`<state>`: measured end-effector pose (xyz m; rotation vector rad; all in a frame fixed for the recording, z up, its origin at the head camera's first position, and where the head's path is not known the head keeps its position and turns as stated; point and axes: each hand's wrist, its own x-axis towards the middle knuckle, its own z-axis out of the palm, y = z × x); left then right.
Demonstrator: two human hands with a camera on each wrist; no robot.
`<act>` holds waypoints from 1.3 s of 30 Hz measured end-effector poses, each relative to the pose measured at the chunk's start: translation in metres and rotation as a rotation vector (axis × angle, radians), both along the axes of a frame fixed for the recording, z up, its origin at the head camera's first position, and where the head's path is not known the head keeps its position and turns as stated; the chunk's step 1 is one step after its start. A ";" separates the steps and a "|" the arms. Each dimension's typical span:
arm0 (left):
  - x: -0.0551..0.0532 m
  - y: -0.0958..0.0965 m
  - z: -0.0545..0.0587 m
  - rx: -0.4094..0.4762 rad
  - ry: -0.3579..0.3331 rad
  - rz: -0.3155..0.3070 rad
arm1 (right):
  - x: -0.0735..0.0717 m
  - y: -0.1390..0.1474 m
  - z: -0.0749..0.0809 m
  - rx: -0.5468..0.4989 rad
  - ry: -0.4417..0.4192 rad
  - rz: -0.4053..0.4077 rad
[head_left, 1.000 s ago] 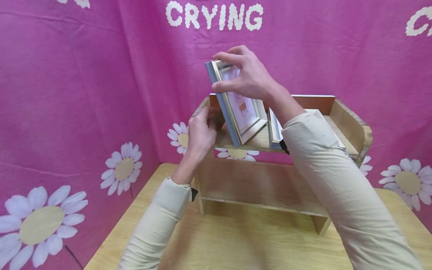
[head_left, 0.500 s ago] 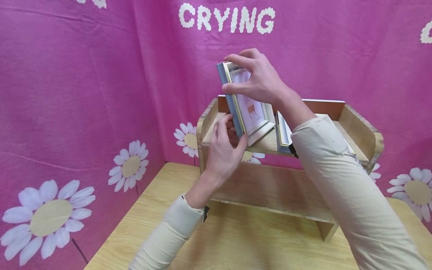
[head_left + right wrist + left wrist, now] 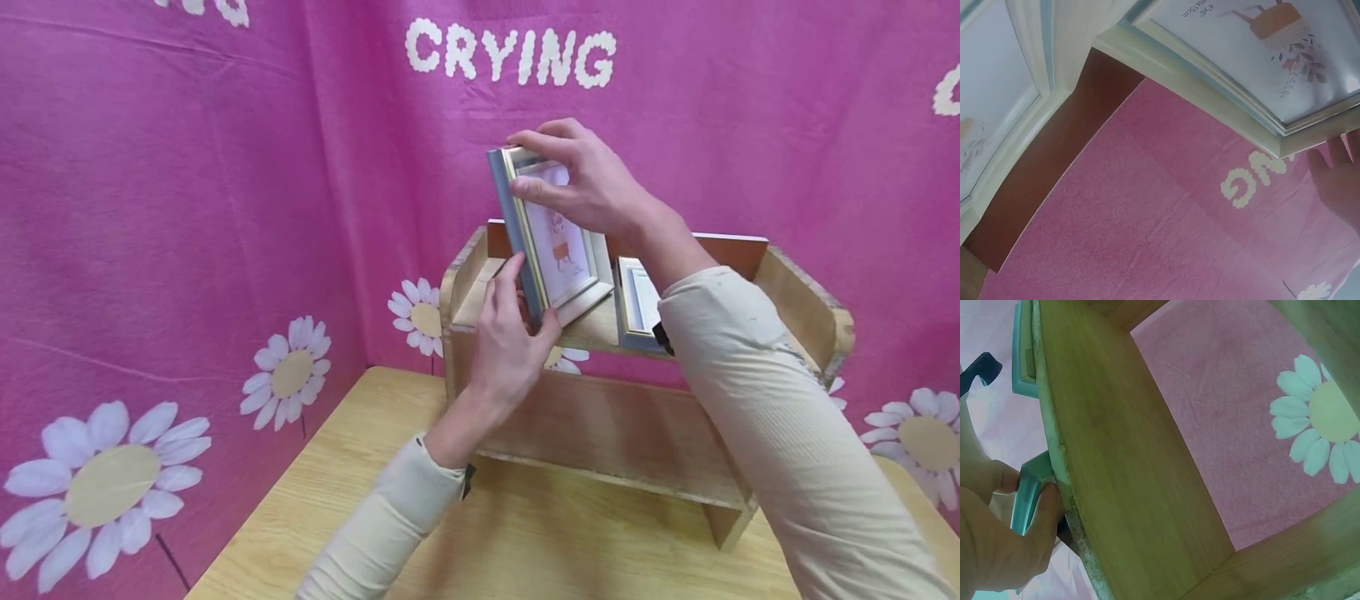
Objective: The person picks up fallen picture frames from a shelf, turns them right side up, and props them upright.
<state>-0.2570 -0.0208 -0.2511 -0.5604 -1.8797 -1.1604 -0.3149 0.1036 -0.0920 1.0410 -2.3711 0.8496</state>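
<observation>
A picture frame (image 3: 561,258) with a grey-blue side and a small print stands tilted on the upper board of a wooden shelf (image 3: 600,417). My right hand (image 3: 596,183) grips it at the top, thumb across the front and fingers over the upper edge. Low on its left side, my left hand (image 3: 506,354) holds the near bottom corner between thumb and fingers. That corner (image 3: 1027,487) sticks out past the board's edge in the left wrist view. Beside it on the board is a second frame (image 3: 637,304), partly hidden by my right forearm. Both frames show closely in the right wrist view.
The shelf stands on a light wood table (image 3: 352,458), with raised side panels and a reddish-brown back strip (image 3: 731,250). A pink cloth (image 3: 420,158) with daisies and white lettering hangs behind and to the left.
My left hand has come away from the shelf's left end and moved right, onto the frame's lower corner. The right hand keeps its grip at the top. The head view has shifted slightly.
</observation>
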 end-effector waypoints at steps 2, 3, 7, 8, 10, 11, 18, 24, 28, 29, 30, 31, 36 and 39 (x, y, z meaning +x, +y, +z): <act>0.000 0.000 0.000 0.001 -0.002 0.001 | -0.001 0.000 0.000 0.008 0.013 -0.004; 0.000 0.000 -0.001 0.000 0.002 0.004 | -0.001 0.000 0.001 0.009 0.021 -0.008; 0.000 0.000 -0.001 -0.007 0.022 0.008 | -0.003 -0.002 0.003 -0.010 0.052 -0.046; 0.000 0.000 -0.001 -0.009 0.028 0.007 | -0.003 -0.003 0.004 -0.021 0.059 -0.057; 0.001 0.000 -0.001 -0.015 0.035 0.005 | -0.004 -0.005 0.005 -0.035 0.087 -0.084; 0.001 -0.001 -0.001 -0.014 0.033 0.002 | -0.005 -0.006 0.005 -0.037 0.112 -0.096; 0.001 -0.005 -0.003 -0.008 -0.002 -0.045 | -0.007 -0.008 0.003 -0.020 0.254 -0.146; -0.004 -0.018 -0.002 -0.026 0.031 -0.068 | -0.010 -0.013 0.007 0.026 0.331 -0.155; -0.007 -0.019 -0.001 -0.034 0.050 -0.077 | -0.008 -0.009 0.013 0.061 0.346 -0.177; -0.008 -0.019 0.000 -0.036 0.051 -0.077 | -0.008 -0.009 0.014 0.064 0.339 -0.185; -0.008 -0.020 0.000 -0.037 0.049 -0.081 | -0.007 -0.008 0.014 0.066 0.332 -0.195; -0.009 -0.020 0.000 -0.039 0.046 -0.085 | -0.007 -0.008 0.014 0.066 0.320 -0.208; -0.008 -0.024 0.000 -0.049 0.012 -0.095 | -0.008 -0.007 0.011 0.047 0.278 -0.272; -0.007 -0.029 -0.001 -0.047 0.001 -0.080 | -0.012 -0.005 0.008 0.029 0.256 -0.296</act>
